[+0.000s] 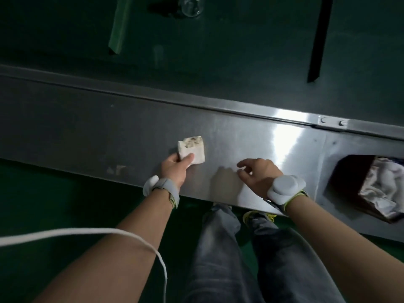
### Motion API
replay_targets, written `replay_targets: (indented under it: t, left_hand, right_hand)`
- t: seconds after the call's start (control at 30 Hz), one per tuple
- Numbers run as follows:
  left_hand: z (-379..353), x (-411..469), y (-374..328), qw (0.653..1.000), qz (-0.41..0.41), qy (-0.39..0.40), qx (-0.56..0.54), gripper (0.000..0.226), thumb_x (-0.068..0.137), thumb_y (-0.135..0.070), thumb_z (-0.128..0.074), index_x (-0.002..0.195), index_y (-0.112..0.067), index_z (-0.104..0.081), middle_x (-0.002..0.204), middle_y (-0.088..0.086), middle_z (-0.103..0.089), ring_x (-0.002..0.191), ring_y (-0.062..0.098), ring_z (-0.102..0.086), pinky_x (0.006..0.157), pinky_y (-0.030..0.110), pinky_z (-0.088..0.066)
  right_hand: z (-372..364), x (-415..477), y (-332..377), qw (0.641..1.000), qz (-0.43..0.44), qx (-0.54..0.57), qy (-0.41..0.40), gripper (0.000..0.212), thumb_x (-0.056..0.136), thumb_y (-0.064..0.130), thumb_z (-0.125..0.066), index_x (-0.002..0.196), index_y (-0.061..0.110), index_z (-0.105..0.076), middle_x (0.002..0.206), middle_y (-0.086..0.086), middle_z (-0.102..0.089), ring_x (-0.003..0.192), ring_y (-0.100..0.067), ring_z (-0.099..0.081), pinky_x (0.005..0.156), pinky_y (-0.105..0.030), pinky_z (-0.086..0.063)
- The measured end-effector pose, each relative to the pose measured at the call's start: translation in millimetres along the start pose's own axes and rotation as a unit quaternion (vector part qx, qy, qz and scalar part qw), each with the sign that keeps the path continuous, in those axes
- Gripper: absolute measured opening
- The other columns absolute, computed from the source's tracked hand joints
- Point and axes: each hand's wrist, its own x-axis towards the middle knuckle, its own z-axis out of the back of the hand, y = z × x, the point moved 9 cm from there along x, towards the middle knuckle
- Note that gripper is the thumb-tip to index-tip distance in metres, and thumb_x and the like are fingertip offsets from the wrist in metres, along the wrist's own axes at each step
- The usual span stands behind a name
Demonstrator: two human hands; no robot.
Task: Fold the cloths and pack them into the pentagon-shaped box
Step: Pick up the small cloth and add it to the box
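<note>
Folded cloth (192, 150), small white square with brownish stains on its top face, sits on the steel table (109, 132) a little left of frame centre. Left hand (176, 169) pinches its lower-left corner, thumb on top, fingers tucked under the near edge, so the cloth looks partly lifted or about to be. Right hand (259, 174) hovers just over bare table, right of centre, fingers loosely curled and apart, holding nothing; cannot tell if the fingertips touch the surface. Pentagon-shaped box (341, 171), dark-walled, is at the right edge of frame, partly cut off, with crumpled white cloths (380, 189) already inside. Box is well apart from the folded cloth, with the right hand between them. Grey sensor bands on both wrists, white cable crossing lower left of frame. Judgement: folding of this piece looks done, step in hand is pick-up and transfer to the box. Next move calls for a firm grip on the whole bundle so the fold does not fall open, then carrying it rightward across the table, past or handed to the right hand, and setting it down into the box on top of the cloths there. No other loose cloth visible on the table.
</note>
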Motion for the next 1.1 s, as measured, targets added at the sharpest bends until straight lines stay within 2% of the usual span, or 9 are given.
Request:
replay_targets:
  t: [0.17, 0.27, 0.33, 0.4, 0.47, 0.63, 0.73, 0.9, 1.1]
  left_hand:
    - [-142, -54, -50, 0.974, -0.069, 0.209, 0.051, 0.017, 0.079, -0.022, -0.074, 0.095, -0.016, -0.071, 0.086, -0.002, -0.073, 0.063, -0.004, -0.066, 0.052, 0.009, -0.044]
    - [-230, -99, -75, 0.946, -0.1, 0.289, 0.105, 0.027, 0.074, -0.028, -0.079, 0.093, -0.023, -0.061, 0.088, 0.0, -0.073, 0.064, 0.004, -0.068, 0.053, 0.017, -0.048]
    - [-281, -127, -86, 0.928, -0.118, 0.327, 0.134, 0.036, 0.07, -0.031, -0.081, 0.094, -0.022, -0.055, 0.092, 0.008, -0.074, 0.071, 0.017, -0.07, 0.063, 0.028, -0.053]
    - [-337, -161, -91, 0.903, -0.14, 0.367, 0.172, 0.034, 0.069, -0.031, -0.079, 0.091, -0.022, -0.055, 0.092, 0.011, -0.074, 0.079, 0.026, -0.07, 0.076, 0.039, -0.056]
    - [-367, -174, -93, 0.885, -0.179, 0.369, 0.22, 0.027, 0.07, -0.034, -0.075, 0.088, -0.023, -0.057, 0.088, 0.007, -0.074, 0.083, 0.026, -0.07, 0.081, 0.039, -0.055]
    - [-430, -204, -91, 0.806, -0.331, 0.278, 0.406, 0.021, 0.075, -0.039, -0.065, 0.093, -0.028, -0.069, 0.088, -0.002, -0.074, 0.083, 0.02, -0.066, 0.07, 0.02, -0.043]
    - [-446, -207, -92, 0.735, -0.397, 0.213, 0.507, 0.026, 0.075, -0.047, -0.056, 0.069, -0.023, -0.064, 0.072, 0.004, -0.067, 0.068, 0.028, -0.06, 0.058, 0.026, -0.038]
    - [-449, -195, -86, 0.678, -0.373, 0.218, 0.594, 0.043, 0.075, -0.048, -0.064, 0.05, -0.016, -0.05, 0.053, 0.001, -0.053, 0.054, 0.025, -0.055, 0.048, 0.025, -0.033]
    - [-469, -208, -82, 0.57, -0.39, 0.184, 0.699, 0.028, 0.084, -0.042, -0.06, 0.07, -0.017, -0.058, 0.073, 0.006, -0.057, 0.063, 0.027, -0.054, 0.049, 0.023, -0.03]
  right_hand:
    - [42, -18, -65, 0.981, -0.086, 0.165, -0.056, 0.065, 0.087, 0.05, -0.055, 0.143, 0.02, -0.039, 0.12, 0.003, -0.067, 0.091, -0.021, -0.069, 0.091, -0.032, -0.05]
    - [79, -51, -127, 0.944, -0.114, 0.264, -0.164, 0.044, 0.085, 0.048, -0.053, 0.124, 0.027, -0.056, 0.09, 0.002, -0.075, 0.064, -0.015, -0.069, 0.069, -0.034, -0.056]
    - [102, -79, -177, 0.902, -0.146, 0.312, -0.261, 0.032, 0.08, 0.047, -0.055, 0.105, 0.029, -0.064, 0.075, 0.003, -0.073, 0.062, -0.017, -0.067, 0.066, -0.037, -0.057]
    - [116, -112, -234, 0.853, -0.19, 0.341, -0.346, 0.025, 0.072, 0.051, -0.056, 0.09, 0.035, -0.062, 0.068, 0.012, -0.07, 0.063, -0.007, -0.066, 0.063, -0.028, -0.054]
    - [115, -127, -265, 0.826, -0.233, 0.35, -0.375, 0.026, 0.067, 0.054, -0.056, 0.085, 0.036, -0.061, 0.066, 0.02, -0.066, 0.063, 0.002, -0.063, 0.061, -0.021, -0.05]
    - [91, -140, -330, 0.804, -0.311, 0.386, -0.328, 0.038, 0.066, 0.056, -0.054, 0.071, 0.019, -0.064, 0.069, 0.003, -0.069, 0.067, -0.024, -0.067, 0.067, -0.038, -0.056]
    - [87, -135, -340, 0.803, -0.317, 0.387, -0.324, 0.035, 0.072, 0.051, -0.056, 0.069, 0.017, -0.065, 0.07, 0.0, -0.068, 0.068, -0.023, -0.064, 0.064, -0.037, -0.055]
    - [82, -127, -346, 0.845, -0.328, 0.345, -0.243, 0.039, 0.081, 0.043, -0.058, 0.054, 0.015, -0.054, 0.055, -0.002, -0.054, 0.05, -0.02, -0.05, 0.044, -0.025, -0.03]
    - [86, -117, -354, 0.867, -0.37, 0.276, -0.189, 0.036, 0.081, 0.045, -0.06, 0.064, 0.014, -0.056, 0.062, -0.002, -0.054, 0.052, -0.016, -0.049, 0.043, -0.021, -0.03]
